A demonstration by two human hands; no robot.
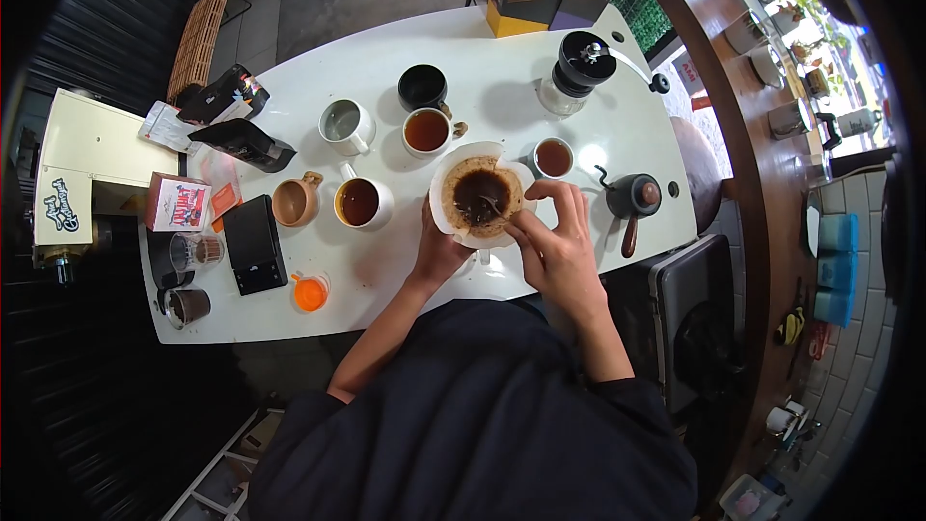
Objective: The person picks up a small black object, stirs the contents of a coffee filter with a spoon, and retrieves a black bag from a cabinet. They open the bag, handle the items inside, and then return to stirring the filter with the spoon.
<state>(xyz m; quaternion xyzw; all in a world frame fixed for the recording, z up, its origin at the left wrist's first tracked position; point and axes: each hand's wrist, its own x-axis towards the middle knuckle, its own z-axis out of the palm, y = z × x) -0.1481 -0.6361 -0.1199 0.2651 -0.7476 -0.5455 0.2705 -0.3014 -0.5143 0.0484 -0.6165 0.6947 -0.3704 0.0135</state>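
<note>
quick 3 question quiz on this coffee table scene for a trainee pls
1. True or false: the left hand holds the dripper with the used paper filter from below.
2. Which stands nearest the right hand? A) the black kettle B) the orange cup C) the hand grinder
3. How many cups on the white table clearly hold dark brown liquid?

Key:
1. True; the right hand pinches the filter's rim.
2. A
3. Three: one above the filter, one to its left, one small one to its right.
</note>
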